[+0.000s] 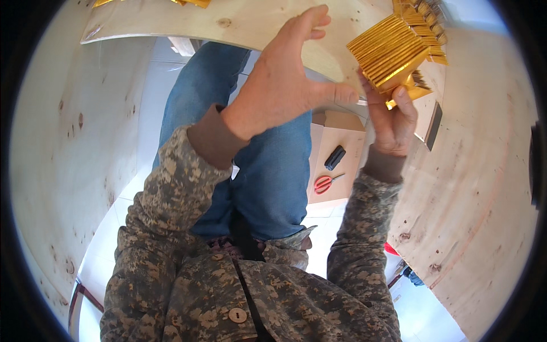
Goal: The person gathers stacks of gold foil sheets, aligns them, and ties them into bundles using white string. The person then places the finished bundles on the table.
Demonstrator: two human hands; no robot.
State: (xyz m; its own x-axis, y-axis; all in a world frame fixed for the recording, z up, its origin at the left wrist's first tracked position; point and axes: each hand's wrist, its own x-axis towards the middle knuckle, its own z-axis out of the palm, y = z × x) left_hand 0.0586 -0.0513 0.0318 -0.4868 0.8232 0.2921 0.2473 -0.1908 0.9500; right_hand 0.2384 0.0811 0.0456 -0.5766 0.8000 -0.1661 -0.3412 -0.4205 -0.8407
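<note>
My left hand (282,77) is held over the table's near edge, empty, with its thumb stretched out and its fingers apart. To its right, my right hand (393,122) is closed at the lower end of a thick stack of folded gold paper (390,51). The thumb presses on the near side and the fingers go behind the stack. A small shiny gold fold sticks out by the thumb. More folded gold pieces (421,25) stand in a curved row just beyond the stack, partly hidden by it.
Pale wooden boards (456,171) surround me on the left, front and right. Below, beside my knee, a cardboard box (339,134) bears red-handled scissors (323,183) and a small black object (335,158). A dark strip (434,126) lies on the right board. Gold scraps (194,3) show at the far left.
</note>
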